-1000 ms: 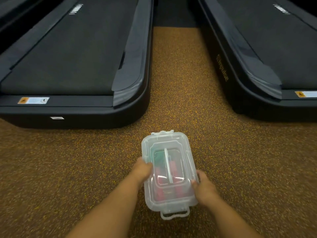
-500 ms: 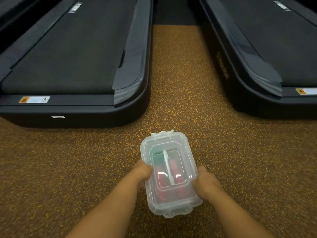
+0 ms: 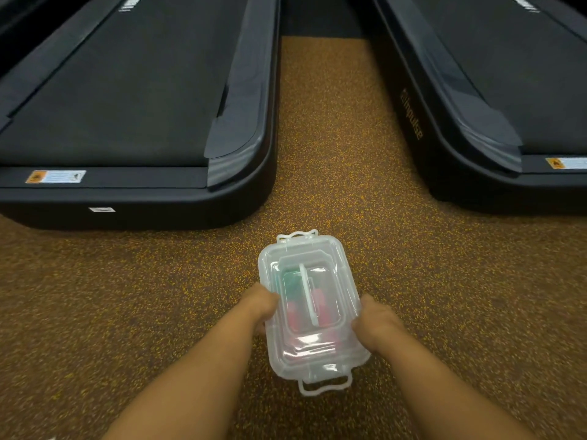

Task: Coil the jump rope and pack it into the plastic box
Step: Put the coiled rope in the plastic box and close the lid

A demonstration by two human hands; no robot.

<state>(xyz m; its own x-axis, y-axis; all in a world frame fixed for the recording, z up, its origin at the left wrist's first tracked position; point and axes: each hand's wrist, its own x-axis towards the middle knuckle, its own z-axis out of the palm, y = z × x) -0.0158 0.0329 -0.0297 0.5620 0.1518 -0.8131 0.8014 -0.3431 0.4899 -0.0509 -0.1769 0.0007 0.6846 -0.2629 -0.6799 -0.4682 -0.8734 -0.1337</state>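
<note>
A clear plastic box with its lid on sits low in the middle of the view over the speckled floor. Through the lid I make out the jump rope as green and pink shapes, blurred by the plastic. My left hand grips the box's left side and my right hand grips its right side. White latch loops stick out at the far end and the near end of the box. Whether the box rests on the floor or is lifted is unclear.
Two black treadmills flank a strip of brown speckled floor: the left treadmill ends just beyond the box, and the right treadmill ends at the same depth. Open floor spreads left and right of my arms.
Both hands stay on the box's sides. The near latch loop, out of sight half a second ago, hangs out again at the box's near end. The box has shifted slightly.
</note>
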